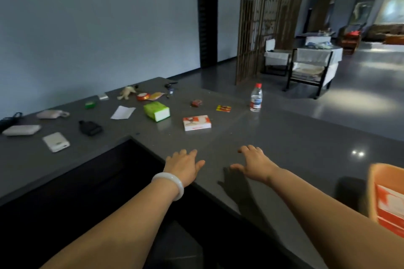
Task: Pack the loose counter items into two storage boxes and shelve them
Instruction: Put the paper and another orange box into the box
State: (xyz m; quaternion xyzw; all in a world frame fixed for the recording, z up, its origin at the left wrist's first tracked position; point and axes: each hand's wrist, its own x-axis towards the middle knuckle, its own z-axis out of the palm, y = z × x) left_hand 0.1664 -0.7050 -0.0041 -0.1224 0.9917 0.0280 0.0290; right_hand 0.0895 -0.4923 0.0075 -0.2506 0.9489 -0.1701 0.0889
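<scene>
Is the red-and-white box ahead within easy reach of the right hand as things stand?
Probably yes. The right hand is open over the counter, and only bare surface lies between it and the red-and-white box.

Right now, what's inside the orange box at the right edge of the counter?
One red-and-white carton shows inside the orange storage box. The frame edge cuts off most of the box, so anything else in it can't be seen.
</scene>
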